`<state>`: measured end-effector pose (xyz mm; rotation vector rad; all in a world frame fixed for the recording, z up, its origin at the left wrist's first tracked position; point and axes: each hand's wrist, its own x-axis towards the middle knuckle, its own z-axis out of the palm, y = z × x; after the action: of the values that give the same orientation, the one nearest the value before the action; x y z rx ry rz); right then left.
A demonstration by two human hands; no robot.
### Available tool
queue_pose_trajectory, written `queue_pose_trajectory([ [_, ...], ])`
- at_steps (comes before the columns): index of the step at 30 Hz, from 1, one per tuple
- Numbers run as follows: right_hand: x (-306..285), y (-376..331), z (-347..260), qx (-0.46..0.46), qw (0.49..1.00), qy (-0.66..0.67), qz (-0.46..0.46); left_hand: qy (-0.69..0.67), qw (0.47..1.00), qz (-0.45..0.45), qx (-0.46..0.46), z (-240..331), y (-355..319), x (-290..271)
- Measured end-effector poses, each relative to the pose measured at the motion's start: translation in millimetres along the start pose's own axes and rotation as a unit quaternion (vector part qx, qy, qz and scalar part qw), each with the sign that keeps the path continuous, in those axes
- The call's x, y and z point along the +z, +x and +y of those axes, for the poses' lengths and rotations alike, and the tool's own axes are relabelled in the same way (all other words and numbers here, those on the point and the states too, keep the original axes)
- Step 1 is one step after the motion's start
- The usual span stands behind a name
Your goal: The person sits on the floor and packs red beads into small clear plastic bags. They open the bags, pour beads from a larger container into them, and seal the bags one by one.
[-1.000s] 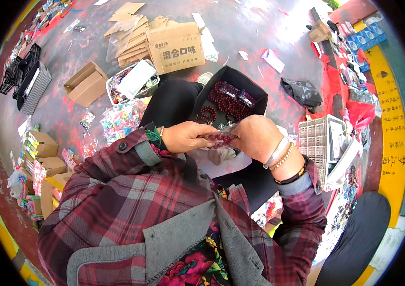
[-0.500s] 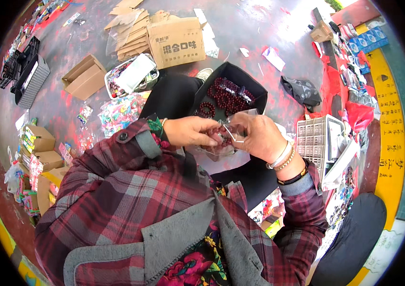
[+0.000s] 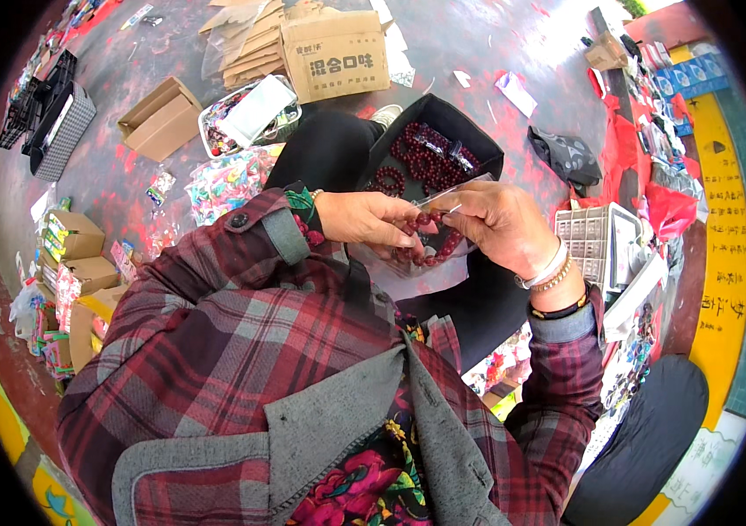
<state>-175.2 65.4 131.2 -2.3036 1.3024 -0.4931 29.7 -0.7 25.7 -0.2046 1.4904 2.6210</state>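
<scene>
A dark red bead bracelet [image 3: 439, 253] hangs between my hands above my lap. My right hand [image 3: 509, 230] pinches its right side, with a small white strip showing at the fingertips. My left hand [image 3: 366, 219] is closed at the bracelet's left side, thumb and fingers together, with clear plastic film [image 3: 469, 184] around and behind the beads. What part of the film each hand grips is hard to make out. Just beyond my hands stands a black open box [image 3: 456, 118] holding several more dark red bead bracelets [image 3: 421, 158], some in clear wrapping.
A white basket [image 3: 254, 114] of small goods and a pile of colourful packets [image 3: 228, 186] lie left of my leg. Cardboard boxes [image 3: 338, 61] stand farther off. To the right are a white crate [image 3: 585, 235], a dark bag [image 3: 563, 158] and red plastic [image 3: 667, 210].
The bracelet now shows more fully, hanging as a loop between my hands. My right hand has shifted slightly up and right. The whole view has shifted a little.
</scene>
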Motion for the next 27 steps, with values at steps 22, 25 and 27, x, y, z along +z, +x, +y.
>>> queue_pose_trajectory([
  [22,5.6,-4.2,6.7,0.148,0.978,0.144,0.027,0.024,0.994,0.09,0.059,5.6,2.1,5.7],
  [25,-5.7,-2.9,-1.4,0.161,0.985,0.045,0.03,0.013,0.994,0.108,0.017,9.6,-0.2,6.7],
  [27,-12.4,-1.7,-5.0,0.152,0.988,-0.012,-0.013,-0.003,0.994,0.107,0.015,6.2,0.5,5.0],
])
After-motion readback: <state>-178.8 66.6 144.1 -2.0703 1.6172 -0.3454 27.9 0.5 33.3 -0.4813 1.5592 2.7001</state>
